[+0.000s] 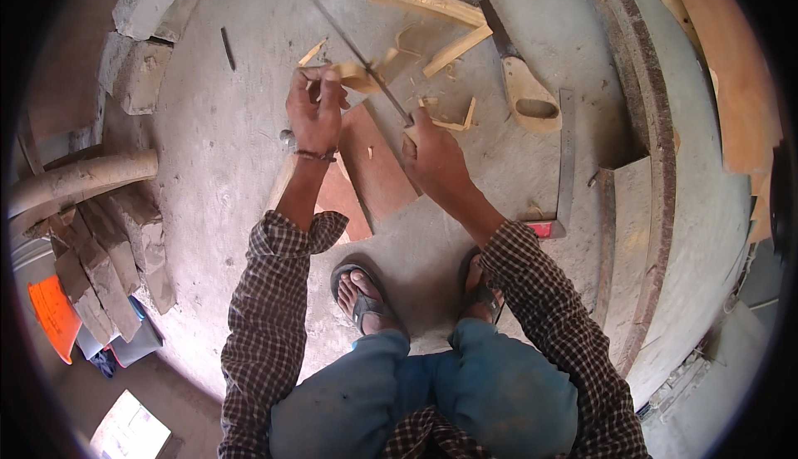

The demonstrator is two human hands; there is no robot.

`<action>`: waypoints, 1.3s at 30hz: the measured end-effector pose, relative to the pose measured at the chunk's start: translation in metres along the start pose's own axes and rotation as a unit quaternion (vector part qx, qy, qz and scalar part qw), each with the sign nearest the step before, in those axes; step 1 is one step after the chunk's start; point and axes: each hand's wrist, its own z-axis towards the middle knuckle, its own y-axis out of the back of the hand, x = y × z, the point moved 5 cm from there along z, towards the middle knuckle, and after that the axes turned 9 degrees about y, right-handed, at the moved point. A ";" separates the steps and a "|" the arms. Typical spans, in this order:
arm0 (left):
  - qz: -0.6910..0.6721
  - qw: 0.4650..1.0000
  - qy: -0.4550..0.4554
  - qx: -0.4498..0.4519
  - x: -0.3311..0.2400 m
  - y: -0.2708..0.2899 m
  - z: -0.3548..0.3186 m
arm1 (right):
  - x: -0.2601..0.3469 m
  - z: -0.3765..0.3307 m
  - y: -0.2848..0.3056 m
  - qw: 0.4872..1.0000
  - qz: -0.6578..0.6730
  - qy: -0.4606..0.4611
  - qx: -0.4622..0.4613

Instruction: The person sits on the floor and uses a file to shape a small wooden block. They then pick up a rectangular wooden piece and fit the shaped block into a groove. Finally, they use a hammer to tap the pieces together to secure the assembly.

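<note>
The wooden piece (359,81), small, pale yellow and seemingly curved, is held clear of the floor (237,210), ahead of the feet and above the upper end of the brown boards (378,164). The left hand (316,118) grasps its left end, fingers bent and thumb uppermost; the exact contact of each fingertip cannot be told. The right hand (439,156) is clenched about the pale handle of a long, thin metal tool, apparently a file (345,35), whose blade slants up and leftward across the right part of the piece; whether the two touch cannot be confirmed. In this inspector's judgement the piece is light, stiff and dry, with fair grip on raw wood, though dust could make it slick. Its slender section may split along the grain if pressed hard or bent. The sound hold is at the thick left end, well away from the blade, pinched between thumb and fingers. The file is judged rigid and modest in weight, best held by its handle alone. Wood shavings (453,125), a handsaw (532,98) and a metal square (567,147) lie to the right.
</note>
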 end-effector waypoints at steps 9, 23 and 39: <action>0.035 0.999 0.003 0.012 0.002 0.011 0.000 | 0.032 0.004 0.022 0.994 0.074 0.045 -0.064; 0.052 0.998 0.002 0.039 -0.004 0.003 0.014 | 0.005 0.002 0.016 0.997 0.073 0.012 -0.002; 0.073 0.997 -0.001 0.020 -0.004 0.003 0.014 | 0.024 -0.012 0.028 0.996 0.060 0.020 -0.056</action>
